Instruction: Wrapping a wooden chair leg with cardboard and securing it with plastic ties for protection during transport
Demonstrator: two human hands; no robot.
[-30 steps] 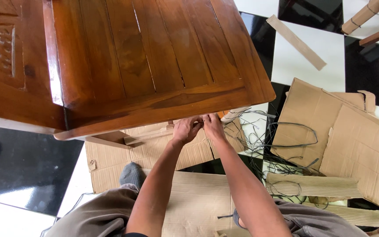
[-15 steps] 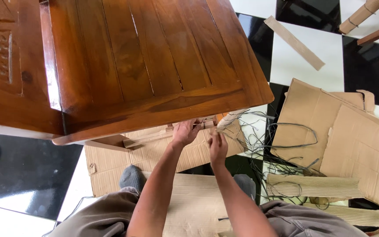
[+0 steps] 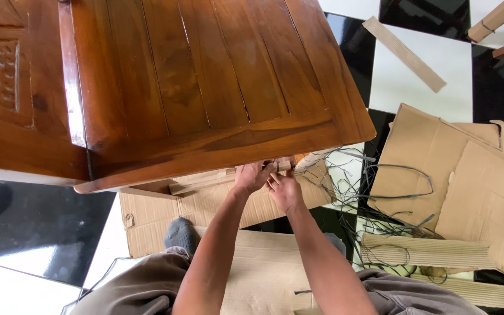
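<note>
hands at front edge of varnished wooden table (image 3: 205, 87): left hand (image 3: 251, 177) pinching cardboard-wrapped rail (image 3: 205, 179) beneath edge, right hand (image 3: 284, 189) fingers curled beside it; grey strapping (image 3: 380, 192) right of table. unwrapping step; next needs firm pull.

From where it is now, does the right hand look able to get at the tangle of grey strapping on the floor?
Probably yes: the right hand is just left of the grey strapping, with only open floor and flat cardboard between them.
</note>
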